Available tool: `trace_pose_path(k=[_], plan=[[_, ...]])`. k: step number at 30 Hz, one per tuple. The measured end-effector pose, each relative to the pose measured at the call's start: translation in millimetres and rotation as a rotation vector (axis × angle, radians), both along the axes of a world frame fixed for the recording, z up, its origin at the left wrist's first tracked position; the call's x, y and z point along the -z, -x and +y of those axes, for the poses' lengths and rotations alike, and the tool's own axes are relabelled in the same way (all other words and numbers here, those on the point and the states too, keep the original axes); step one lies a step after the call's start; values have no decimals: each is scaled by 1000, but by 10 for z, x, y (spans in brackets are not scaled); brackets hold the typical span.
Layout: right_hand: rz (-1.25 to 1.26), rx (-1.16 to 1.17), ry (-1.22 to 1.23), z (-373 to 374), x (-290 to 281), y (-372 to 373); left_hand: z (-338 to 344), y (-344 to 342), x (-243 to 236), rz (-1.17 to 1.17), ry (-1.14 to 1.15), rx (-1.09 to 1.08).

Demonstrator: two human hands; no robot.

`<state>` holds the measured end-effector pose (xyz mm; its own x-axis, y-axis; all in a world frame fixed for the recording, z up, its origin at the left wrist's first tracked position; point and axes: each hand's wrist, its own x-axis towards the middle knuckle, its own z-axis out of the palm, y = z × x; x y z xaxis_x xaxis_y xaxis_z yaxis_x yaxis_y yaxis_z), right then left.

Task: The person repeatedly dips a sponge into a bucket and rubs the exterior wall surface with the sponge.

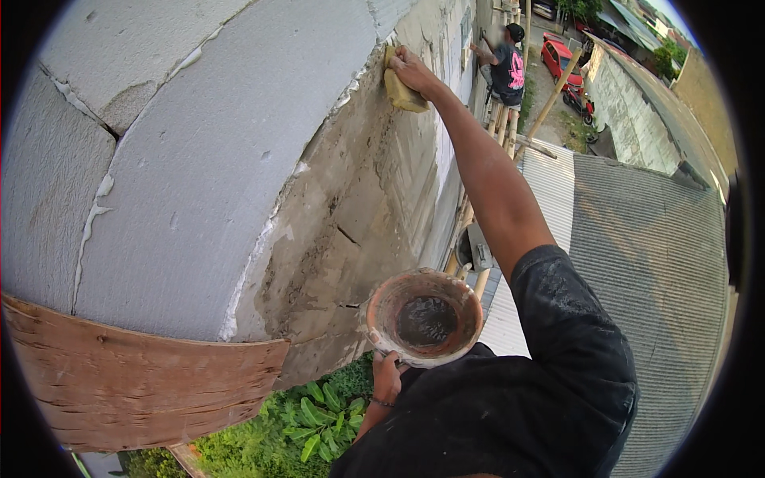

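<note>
My right hand (414,72) reaches far up the wall, fingers closed around a yellow sponge (405,92). The sponge lies against the wall, close to the ragged joint where the grey blocks (231,103) meet the damp, rough cement surface (335,207). Close to my body, my left hand (387,378) grips the lower side of a bucket (380,315) with a reddish-brown, cement-stained rim. Dark grey liquid (428,320) stands in the bottom of it. Part of the left hand's grip is hidden beneath the bucket.
A brown wooden board (143,382) covers the lower left wall. Bamboo poles (550,94) and a dark container with a flat grey tool (479,248) are beside the wall. Farther off, a co-worker (507,68) is on the scaffold. Corrugated roofing (637,263) spreads right; plants (319,418) grow far below.
</note>
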<state>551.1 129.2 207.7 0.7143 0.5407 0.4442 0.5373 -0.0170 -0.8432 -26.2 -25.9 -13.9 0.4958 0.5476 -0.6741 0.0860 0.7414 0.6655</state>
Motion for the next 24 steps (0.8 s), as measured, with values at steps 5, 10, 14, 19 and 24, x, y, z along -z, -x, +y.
trace_pose_path(k=[5, 10, 14, 19, 24], plan=[[361, -169, -58, -519, -31, 83, -14, 176, 201, -17, 25, -10], [386, 134, -330, -324, -132, -219, 13, 162, 202, -47, 3, 18], [378, -23, -108, -111, 8, -250, 9, 17, 31, 50, 2, 57], [565, -78, -147, -496, 322, 261, 42, 6, 55, -4, -38, 85], [727, -532, 215, -1499, 1092, 1730, 152, -68, 177, 60, 45, 138]])
